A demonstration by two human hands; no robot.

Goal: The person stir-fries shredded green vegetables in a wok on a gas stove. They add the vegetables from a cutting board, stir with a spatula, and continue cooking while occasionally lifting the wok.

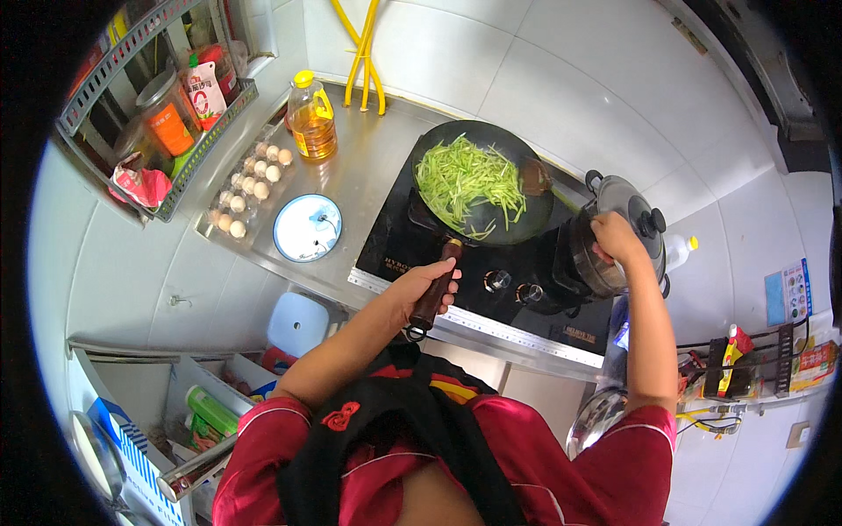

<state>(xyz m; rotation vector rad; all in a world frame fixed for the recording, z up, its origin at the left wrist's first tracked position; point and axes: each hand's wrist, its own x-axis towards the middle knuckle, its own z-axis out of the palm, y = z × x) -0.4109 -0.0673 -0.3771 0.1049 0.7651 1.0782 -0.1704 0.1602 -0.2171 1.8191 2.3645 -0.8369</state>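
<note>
My left hand [431, 292] grips the dark wooden handle of a black wok [483, 220] on the left burner of a gas stove [388, 237]. Shredded light-green vegetable [464, 184] lies spread in the wok. A spatula with a brown wooden blade [534, 176] rests against the wok's right side, its green handle reaching toward the pot. My right hand [617, 238] is at the near side of a lidded pot [592, 269] on the right burner, its fingers curled; the wrist hides part of the pot, and whether the fingers hold the spatula's handle end cannot be seen.
Left of the stove are a blue-rimmed plate [308, 228], eggs in a clear tray [248, 186] and an oil bottle [313, 121]. A wall rack [210, 148] with jars hangs upper left. A white bottle with a yellow cap [677, 253] stands beyond the pot. A blue stool [298, 325] is below the counter.
</note>
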